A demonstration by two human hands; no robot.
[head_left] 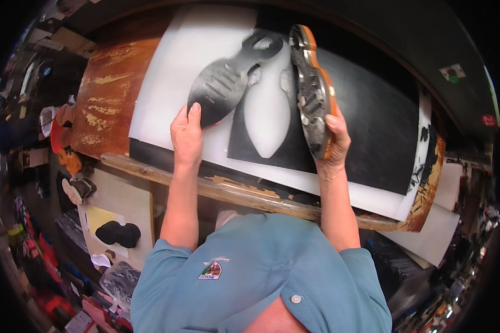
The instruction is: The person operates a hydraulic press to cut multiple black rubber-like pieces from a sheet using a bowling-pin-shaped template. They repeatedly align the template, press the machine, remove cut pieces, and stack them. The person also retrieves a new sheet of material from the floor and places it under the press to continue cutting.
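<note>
My left hand (187,135) grips the wide end of a black shoe-sole piece (219,83), thumb on top. Short slits run across its face, and an opening shows in its far, narrower end. In my right hand (335,136) is a sole-shaped cutting die (312,94), tilted on edge, with an orange rim and a dark metal inner side. Below and between them lies a black rubber sheet (372,133) with a sole-shaped cutout (266,119), through which the white board (166,83) shows. Both held pieces are raised above the sheet.
The board rests on a worn brown wooden table (108,94) with a wooden front edge (250,191). A dark machine body (455,50) stands at the far right. At the lower left, a black sole-shaped piece (118,234) lies on a pale panel (133,200).
</note>
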